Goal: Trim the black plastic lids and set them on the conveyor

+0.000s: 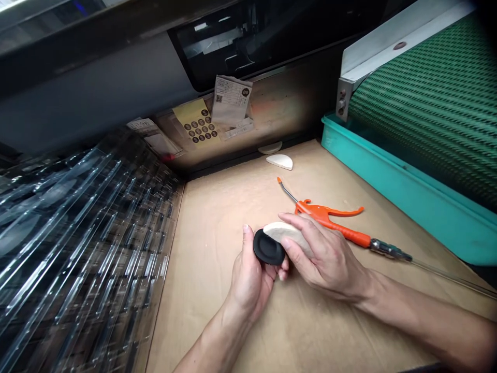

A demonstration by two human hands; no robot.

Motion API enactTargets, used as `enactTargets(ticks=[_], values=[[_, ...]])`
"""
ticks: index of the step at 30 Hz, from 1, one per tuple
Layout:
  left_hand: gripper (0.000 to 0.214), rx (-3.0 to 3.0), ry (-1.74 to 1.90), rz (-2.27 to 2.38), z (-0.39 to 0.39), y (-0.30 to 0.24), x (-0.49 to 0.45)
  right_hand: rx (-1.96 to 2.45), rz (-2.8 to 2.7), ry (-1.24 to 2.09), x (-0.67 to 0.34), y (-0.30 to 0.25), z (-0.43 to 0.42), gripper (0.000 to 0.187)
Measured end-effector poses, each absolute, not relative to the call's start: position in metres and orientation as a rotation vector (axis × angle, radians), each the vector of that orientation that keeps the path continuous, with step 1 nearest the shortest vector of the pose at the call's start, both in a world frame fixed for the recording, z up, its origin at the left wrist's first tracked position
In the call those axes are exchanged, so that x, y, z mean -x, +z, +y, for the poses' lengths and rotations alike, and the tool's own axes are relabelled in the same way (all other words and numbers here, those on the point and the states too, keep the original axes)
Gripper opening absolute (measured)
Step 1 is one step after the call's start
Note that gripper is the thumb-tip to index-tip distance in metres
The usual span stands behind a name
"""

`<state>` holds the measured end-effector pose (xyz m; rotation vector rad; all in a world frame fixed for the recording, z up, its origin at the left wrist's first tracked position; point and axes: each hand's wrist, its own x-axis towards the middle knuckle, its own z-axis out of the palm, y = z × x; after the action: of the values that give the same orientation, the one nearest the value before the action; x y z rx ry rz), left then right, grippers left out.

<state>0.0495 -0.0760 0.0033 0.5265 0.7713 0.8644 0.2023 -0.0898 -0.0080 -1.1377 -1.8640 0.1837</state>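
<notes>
A black oval part with a raised rim [268, 249] rests in my left hand [250, 280], thumb upright at its left side and fingers curled underneath. My right hand [324, 256] pinches a whitish half-round pad [285, 234] between thumb and fingers. The pad's left edge touches or overlaps the upper edge of the black part; exact contact is hard to see. Just beyond my right hand lies an orange air blow gun [324, 213] with a bent metal nozzle. Another white half-round pad [280, 161] lies at the back of the cardboard-covered surface [217, 217].
Clear plastic trays [97, 248] are stacked at the left. A teal bin [388, 186] stands at the right below a green conveyor belt [427, 93]. The blow gun's hose [450, 272] runs off right. Labels [200, 122] hang on the back panel.
</notes>
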Motion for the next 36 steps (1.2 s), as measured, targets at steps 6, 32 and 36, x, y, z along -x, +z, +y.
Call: enactTargets(ticks=[6, 32, 36], values=[[0.054, -0.472, 0.909, 0.876, -0.0798, 0.0037, -0.0568, 1.168, -1.909, 0.137, -0.1942, -0.0091, -0.0923, 0.035], [0.04, -0.354, 0.954, 0.871, -0.08, 0.0014, -0.0557, 1.001, -1.956, 0.238, -0.1946, -0.0089, -0.0916, 0.033], [0.032, -0.293, 1.007, 0.873, -0.0774, 0.0009, -0.0536, 0.867, -2.007, 0.247, -0.1948, -0.0086, -0.093, 0.034]])
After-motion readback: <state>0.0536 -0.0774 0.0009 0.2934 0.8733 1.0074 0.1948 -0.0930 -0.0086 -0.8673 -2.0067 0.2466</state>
